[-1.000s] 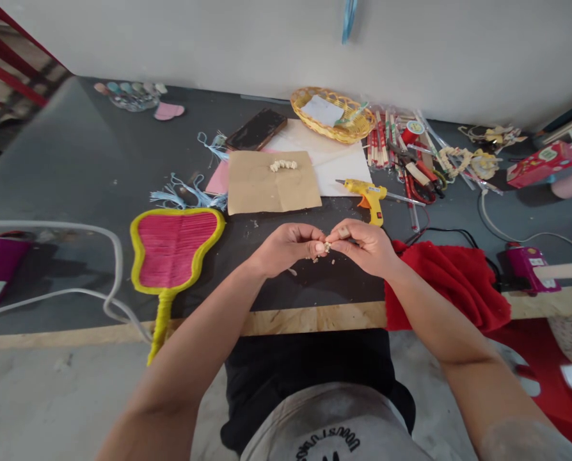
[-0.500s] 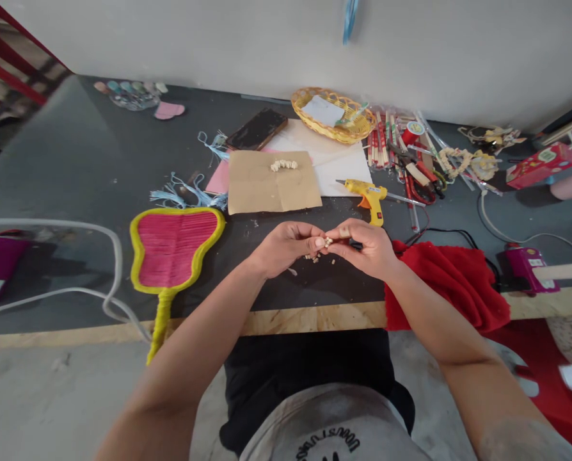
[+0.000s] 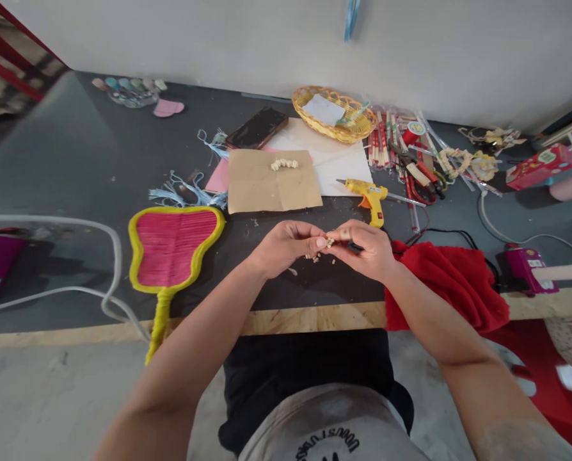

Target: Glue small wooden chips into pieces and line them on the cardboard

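Note:
My left hand [image 3: 293, 244] and my right hand [image 3: 365, 248] meet above the dark table, fingertips pinched together. Between them is a small cluster of cream-coloured pieces [image 3: 330, 242], gripped from both sides and partly covered by the fingers. A few loose cream bits [image 3: 315, 257] lie on the table just beneath. Beyond the hands, a short curved row of similar cream pieces [image 3: 285, 164] rests on a folded brown paper sheet [image 3: 252, 192]. A yellow glue gun [image 3: 371, 197] lies a little past my right hand, a glue stick protruding from its back.
A pink fan with yellow edging [image 3: 178, 248] lies left, its handle over the table edge. A red cloth [image 3: 452, 282] is by my right forearm. Farther back are a phone [image 3: 257, 128], a wicker basket [image 3: 334, 131] and pliers [image 3: 413, 166]. A white cable [image 3: 116, 269] loops at left.
Both hands stay together at nearly the same spot, with only a slight shift of the fingers around the cluster. Nothing else on the table has visibly moved.

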A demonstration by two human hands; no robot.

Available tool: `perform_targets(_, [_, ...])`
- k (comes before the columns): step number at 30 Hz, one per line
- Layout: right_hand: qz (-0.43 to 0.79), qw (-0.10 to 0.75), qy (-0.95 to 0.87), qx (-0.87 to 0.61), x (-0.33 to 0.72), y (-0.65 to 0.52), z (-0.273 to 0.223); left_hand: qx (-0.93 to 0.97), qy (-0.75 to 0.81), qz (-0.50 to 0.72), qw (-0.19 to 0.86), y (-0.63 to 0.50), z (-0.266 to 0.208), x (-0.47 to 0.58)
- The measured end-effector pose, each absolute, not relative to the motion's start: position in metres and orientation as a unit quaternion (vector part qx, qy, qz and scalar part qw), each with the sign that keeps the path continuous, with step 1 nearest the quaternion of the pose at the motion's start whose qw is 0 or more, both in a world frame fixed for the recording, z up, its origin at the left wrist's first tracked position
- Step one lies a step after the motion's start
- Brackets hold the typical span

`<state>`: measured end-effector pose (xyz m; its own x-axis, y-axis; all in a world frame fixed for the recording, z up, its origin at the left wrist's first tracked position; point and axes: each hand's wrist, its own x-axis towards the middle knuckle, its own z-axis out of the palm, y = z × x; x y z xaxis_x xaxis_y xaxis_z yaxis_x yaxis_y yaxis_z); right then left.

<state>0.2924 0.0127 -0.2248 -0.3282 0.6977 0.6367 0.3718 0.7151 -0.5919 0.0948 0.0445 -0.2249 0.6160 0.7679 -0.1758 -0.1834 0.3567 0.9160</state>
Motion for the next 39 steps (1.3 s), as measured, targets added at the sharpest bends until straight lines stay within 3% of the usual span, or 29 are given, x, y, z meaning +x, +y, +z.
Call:
perform_targets(11, [0.109, 0.454, -0.818, -0.335, 0.2925, 0.0151, -0.2275, 0.466, 0.348, 0.323, 0.747, 0.0429, -0.2231, 0.0978])
perform_targets(39, [0.103, 0.489, -0.792, -0.35, 0.2917, 0.016, -0.2321, 0.447, 0.315, 0.356, 0.757, 0.041, -0.2277, 0.1009])
